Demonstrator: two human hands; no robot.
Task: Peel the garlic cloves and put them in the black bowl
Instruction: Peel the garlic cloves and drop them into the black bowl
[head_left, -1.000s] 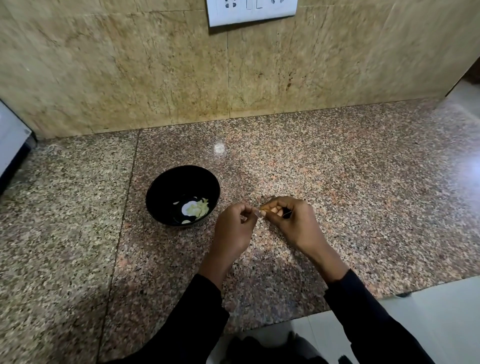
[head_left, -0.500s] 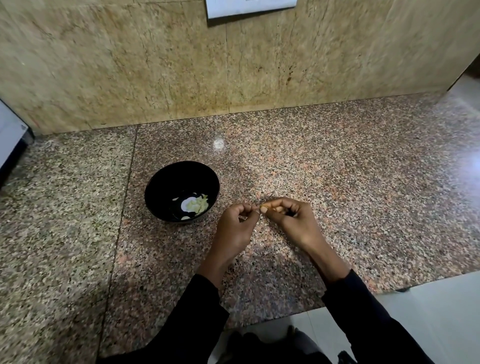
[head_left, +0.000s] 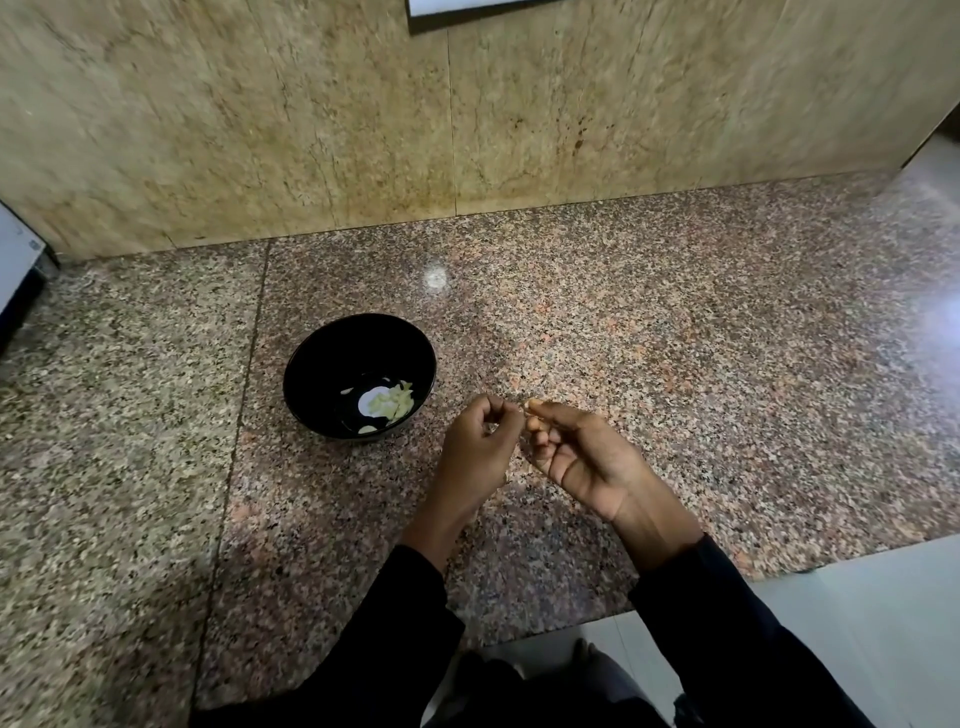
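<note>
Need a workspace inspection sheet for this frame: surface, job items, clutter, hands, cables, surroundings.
Surface: speckled granite counter, seam left of bowl.
Job's things: black bowl holding pale peeled garlic pieces; the clove being peeled is too small to make out.
Clutter: nothing seen.
Grippers: left hand and right hand, fingertips pinched together right of the bowl.
Cables: nothing seen.
Surroundings: beige stone wall, white plate at top edge.

one head-worn view looks forward and steeply down from above the person's own arms. it faces the wall (head_left: 363, 119) behind the table (head_left: 675, 364), with the table edge and floor (head_left: 883, 613) low at the right. the wide lens bends the edges. both hands sit near the centre, fairly close.
</note>
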